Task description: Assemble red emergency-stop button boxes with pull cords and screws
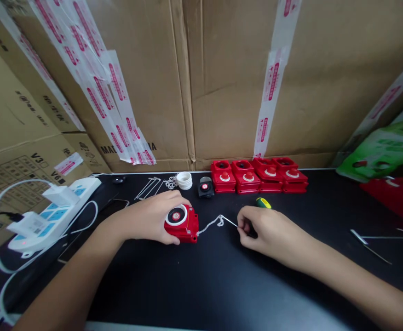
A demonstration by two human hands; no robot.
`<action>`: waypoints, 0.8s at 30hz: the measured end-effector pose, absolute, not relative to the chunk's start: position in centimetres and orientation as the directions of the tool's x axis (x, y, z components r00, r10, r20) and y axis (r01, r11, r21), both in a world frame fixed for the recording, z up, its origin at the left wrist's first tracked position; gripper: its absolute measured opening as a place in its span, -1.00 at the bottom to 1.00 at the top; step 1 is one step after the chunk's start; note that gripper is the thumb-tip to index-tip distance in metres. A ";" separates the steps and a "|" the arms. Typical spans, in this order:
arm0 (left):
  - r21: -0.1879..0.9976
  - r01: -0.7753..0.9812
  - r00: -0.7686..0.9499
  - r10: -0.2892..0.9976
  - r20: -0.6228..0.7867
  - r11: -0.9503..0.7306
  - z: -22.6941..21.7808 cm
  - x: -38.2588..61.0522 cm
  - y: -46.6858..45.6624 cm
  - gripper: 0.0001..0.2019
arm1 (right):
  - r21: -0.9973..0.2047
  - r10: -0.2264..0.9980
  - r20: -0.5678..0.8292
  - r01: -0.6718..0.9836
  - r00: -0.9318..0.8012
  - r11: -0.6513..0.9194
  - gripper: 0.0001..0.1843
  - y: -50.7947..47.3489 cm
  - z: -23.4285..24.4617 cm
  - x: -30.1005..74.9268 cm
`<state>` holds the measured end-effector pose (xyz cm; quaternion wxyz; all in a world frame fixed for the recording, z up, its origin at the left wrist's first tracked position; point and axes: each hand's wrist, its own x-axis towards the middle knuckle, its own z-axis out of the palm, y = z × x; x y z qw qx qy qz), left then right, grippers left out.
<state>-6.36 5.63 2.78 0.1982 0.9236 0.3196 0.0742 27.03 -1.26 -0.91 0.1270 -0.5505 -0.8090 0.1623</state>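
My left hand (160, 216) is closed around a small red box (190, 225), which has a white ring and a black disc on its top. It rests on the black table. A thin white cord (208, 226) runs from the box's right side to the tip of a thin metal rod (230, 221). My right hand (261, 230) pinches the rod's other end between thumb and fingers; the rest of the rod is hidden by the hand. Just behind the right hand, a yellow and green handle (263, 202) shows, partly covered.
Several red boxes (246, 177) stand along the cardboard wall. White rings (184, 180), thin metal rods (149, 187) and a black part (205, 187) lie left of them. A power strip (58, 211) with cables is at left; a metal piece with cord (359, 237) at right.
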 end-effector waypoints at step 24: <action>0.177 0.446 0.824 0.479 0.302 -0.877 2.9 1.5 2.9 -0.97 | -0.364 0.862 0.224 0.781 -0.455 0.507 -0.89 -1.8 -1.5 26.7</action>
